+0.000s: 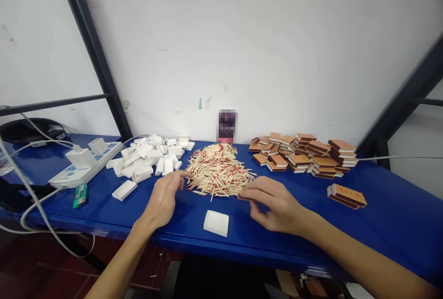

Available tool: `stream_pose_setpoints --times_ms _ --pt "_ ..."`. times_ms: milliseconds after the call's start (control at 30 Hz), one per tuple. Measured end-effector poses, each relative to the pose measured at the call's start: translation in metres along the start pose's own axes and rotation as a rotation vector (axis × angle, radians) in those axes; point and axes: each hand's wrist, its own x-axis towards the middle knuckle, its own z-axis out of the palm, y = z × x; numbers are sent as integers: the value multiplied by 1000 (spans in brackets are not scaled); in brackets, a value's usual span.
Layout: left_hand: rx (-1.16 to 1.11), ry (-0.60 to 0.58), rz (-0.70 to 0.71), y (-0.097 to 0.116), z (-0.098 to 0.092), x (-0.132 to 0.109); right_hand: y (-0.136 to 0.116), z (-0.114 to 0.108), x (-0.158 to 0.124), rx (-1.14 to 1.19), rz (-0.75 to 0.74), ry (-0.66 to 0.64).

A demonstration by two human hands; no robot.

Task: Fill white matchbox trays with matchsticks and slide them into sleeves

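A heap of red-tipped matches lies in the middle of the blue table. At the heap's left edge, my left hand has its index finger stretched out to the matches, and it holds nothing that I can see. My right hand is closed around a brown matchbox sleeve at the heap's lower right edge; the fingers cover most of it. Between the hands, near the front edge, sits a single white matchbox tray; I see no matches in it.
Many white trays are piled at left, one tray apart. Brown matchboxes are stacked at right, with a few nearer. A power strip, cables and a green packet occupy the far left. A blurred dark object stands by the wall.
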Motion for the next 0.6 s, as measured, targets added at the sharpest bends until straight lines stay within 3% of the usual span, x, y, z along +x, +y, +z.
stream_pose_setpoints --times_ms 133,300,433,600 --pt "-96 -56 10 -6 2 -3 -2 -13 -28 -72 4 -177" --pt "-117 -236 76 10 6 -10 -2 -27 -38 -92 79 -223" --pt "14 -479 138 27 11 -14 4 -19 -10 -142 140 -237" --pt "129 -536 150 30 14 -19 13 -2 47 -178 266 -590"
